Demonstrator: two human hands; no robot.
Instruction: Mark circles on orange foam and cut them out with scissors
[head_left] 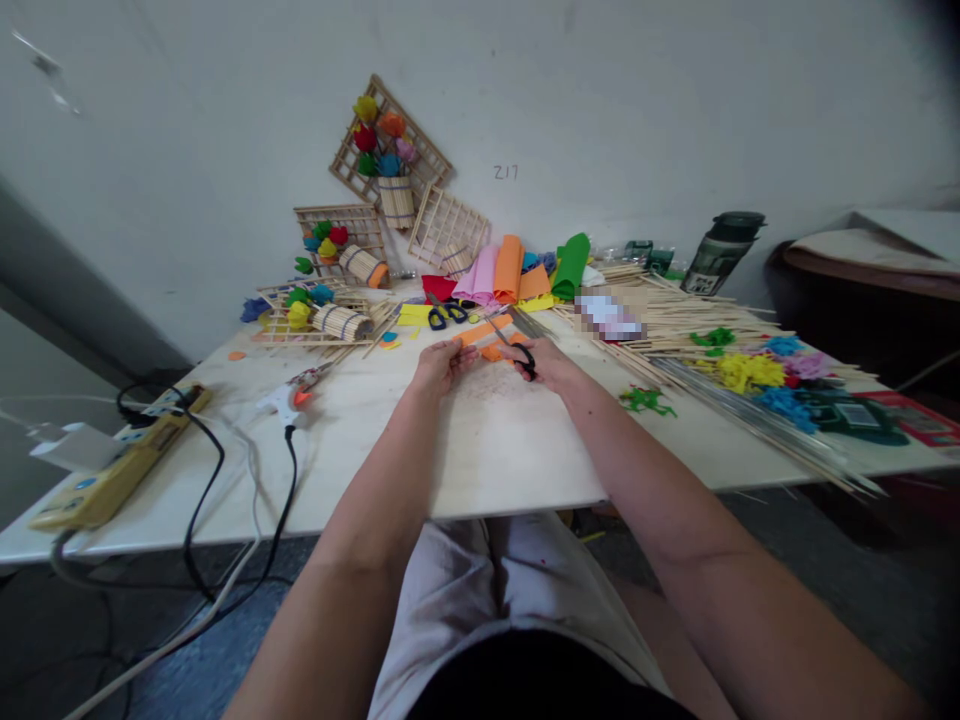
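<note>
My right hand (546, 364) is closed round the black handles of a pair of scissors (529, 366). The blades point forward and left, over a strip of orange crepe paper (484, 330). At the strip's left end my left hand (441, 366) is closed, its fingertips pinching the paper's edge. More orange paper (493, 352) lies between the two hands, close to the scissors. Just beyond them a second pair of scissors (448, 316) with dark handles rests on yellow paper (415, 315).
Crepe paper rolls (509, 268) lie along the wall beside stick lattices with paper flowers (391, 150). Many bamboo sticks (675, 310) cover the right side, near a dark bottle (721, 253). At left are a glue gun (286, 402), its cord and a yellow power strip (124, 470).
</note>
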